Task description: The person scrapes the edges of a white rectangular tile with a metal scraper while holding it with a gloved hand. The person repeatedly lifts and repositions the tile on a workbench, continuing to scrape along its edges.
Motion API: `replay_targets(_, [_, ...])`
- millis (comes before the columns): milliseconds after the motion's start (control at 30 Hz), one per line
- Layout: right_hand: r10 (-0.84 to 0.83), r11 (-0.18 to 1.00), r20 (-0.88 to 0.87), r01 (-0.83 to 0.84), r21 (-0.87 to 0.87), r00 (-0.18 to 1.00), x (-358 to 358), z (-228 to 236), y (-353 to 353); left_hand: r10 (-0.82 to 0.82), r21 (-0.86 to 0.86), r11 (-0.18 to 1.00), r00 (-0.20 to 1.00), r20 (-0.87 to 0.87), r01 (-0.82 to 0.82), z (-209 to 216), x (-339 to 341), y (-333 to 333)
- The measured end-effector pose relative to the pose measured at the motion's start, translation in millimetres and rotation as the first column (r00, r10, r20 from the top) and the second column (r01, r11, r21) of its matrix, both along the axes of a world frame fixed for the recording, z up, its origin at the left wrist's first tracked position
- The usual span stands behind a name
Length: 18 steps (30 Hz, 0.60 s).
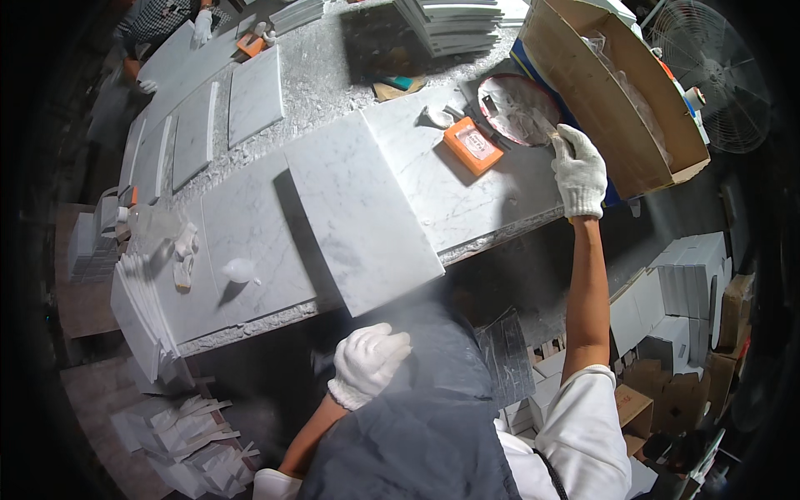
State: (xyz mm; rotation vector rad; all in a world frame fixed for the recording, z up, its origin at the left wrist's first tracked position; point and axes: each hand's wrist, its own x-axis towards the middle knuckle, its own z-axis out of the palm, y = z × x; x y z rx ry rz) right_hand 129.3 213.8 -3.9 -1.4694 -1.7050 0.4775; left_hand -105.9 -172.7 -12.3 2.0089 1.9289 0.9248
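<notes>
My right hand [581, 171], in a white knit glove, is at the right edge of a round, red-rimmed dish [518, 108] smeared with whitish paste. Its fingers are pinched on a small thin tool [552, 131], only partly visible over the rim. My left hand [371, 363], gloved too, is curled in front of my dark apron [408, 442], below the near corner of a grey-veined white marble slab [362, 208]; whatever its fingers may hold is hidden. That slab lies askew across the worktop, its near end overhanging the edge. An orange block [472, 146] sits beside the dish.
An open cardboard box [621, 92] with plastic inside stands at the right, before a fan [708, 71]. More marble slabs [256, 96] lie at the left; tiles are stacked [450, 25] at the back. Another person's gloved hand [202, 29] shows at the far left.
</notes>
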Motion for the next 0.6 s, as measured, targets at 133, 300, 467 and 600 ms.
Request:
replay_targets(133, [0.042, 0.959, -0.167, -0.087, -0.271, 0.985, -4, 12, -13, -0.060, -0.022, 0.998, 0.998, 0.005, 0.060, 0, 0, 3])
replay_targets(300, [0.012, 0.947, -0.112, -0.047, -0.317, 0.994, -22, 19, -18, -0.043, -0.122, 0.991, 0.999, 0.017, 0.045, 6, 5, 9])
replay_targets(467, [0.001, 0.926, -0.178, -0.069, -0.370, 0.984, -24, 13, -11, -0.003, -0.028, 1.000, 1.000, 0.029, 0.004, 4, 6, 7])
replay_targets(600, [0.028, 0.909, -0.291, -0.146, -0.391, 0.956, -19, 6, -6, -0.049, 0.005, 0.999, 0.999, -0.023, 0.049, 0, 4, 5])
